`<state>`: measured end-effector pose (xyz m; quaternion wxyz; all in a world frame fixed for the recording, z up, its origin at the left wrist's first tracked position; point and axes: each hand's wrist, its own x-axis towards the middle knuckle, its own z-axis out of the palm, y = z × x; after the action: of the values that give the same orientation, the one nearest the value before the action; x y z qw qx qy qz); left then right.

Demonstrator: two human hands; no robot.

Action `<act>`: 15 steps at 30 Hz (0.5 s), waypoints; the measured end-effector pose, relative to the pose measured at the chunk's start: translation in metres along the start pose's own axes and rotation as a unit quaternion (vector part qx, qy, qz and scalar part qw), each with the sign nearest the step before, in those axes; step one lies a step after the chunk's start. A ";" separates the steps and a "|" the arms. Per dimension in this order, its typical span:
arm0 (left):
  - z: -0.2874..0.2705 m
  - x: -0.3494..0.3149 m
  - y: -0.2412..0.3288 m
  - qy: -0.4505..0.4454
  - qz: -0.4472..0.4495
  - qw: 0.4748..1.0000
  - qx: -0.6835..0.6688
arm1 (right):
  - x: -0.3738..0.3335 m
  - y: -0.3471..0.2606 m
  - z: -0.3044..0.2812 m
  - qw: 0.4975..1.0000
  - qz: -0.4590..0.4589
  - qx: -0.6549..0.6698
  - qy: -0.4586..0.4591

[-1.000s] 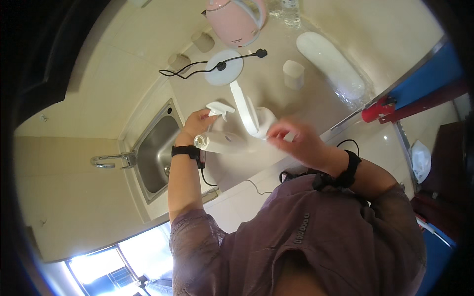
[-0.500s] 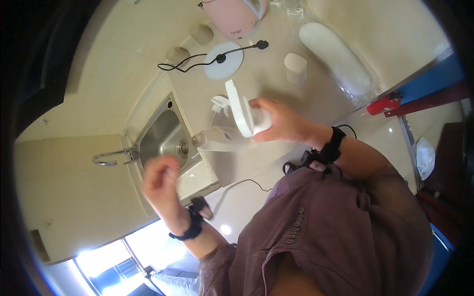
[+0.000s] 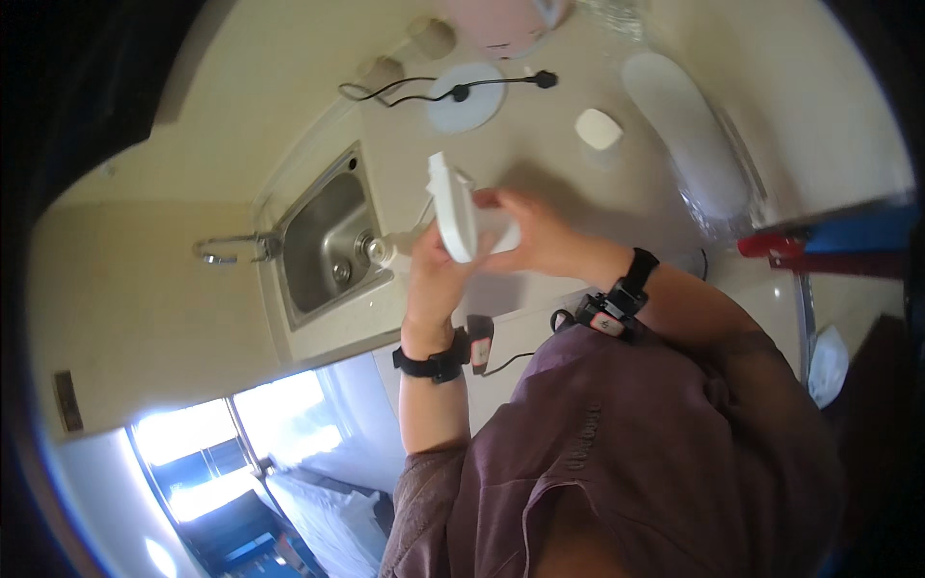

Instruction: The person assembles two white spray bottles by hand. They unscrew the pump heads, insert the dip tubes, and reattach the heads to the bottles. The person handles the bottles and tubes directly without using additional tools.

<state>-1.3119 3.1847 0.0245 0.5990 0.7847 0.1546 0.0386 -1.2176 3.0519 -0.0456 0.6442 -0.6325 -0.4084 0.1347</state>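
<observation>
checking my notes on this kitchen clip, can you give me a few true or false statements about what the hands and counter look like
1. Both hands are on the white plastic kettle-like appliance with its lid open. True: the right hand grips its body and the left hand is at its underside.
2. The small stainless steel sink lies to the person's right. False: it is to the left of the hands.
3. A round white base with a black cord lies on the beige counter beyond the hands. True.
4. The person's wrists are bare. False: each wrist carries a black band.
5. The pink kettle is held in the left hand. False: it stands at the far edge of the counter.
</observation>
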 end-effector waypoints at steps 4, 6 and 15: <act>-0.007 -0.006 0.006 0.021 0.097 0.994 -0.054 | 0.001 -0.012 0.009 0.999 0.023 -0.015 -0.019; -0.013 -0.016 -0.002 0.045 0.040 0.998 -0.034 | 0.000 -0.015 0.014 0.998 0.023 -0.052 -0.023; 0.019 -0.028 -0.012 0.286 0.127 0.948 0.062 | -0.006 -0.008 0.054 0.977 -0.023 -0.198 0.078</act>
<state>-1.3360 3.1622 0.0109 0.4701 0.7894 0.2206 0.3273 -1.2616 3.0845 -0.0481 0.5392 -0.7465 -0.3897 -0.0136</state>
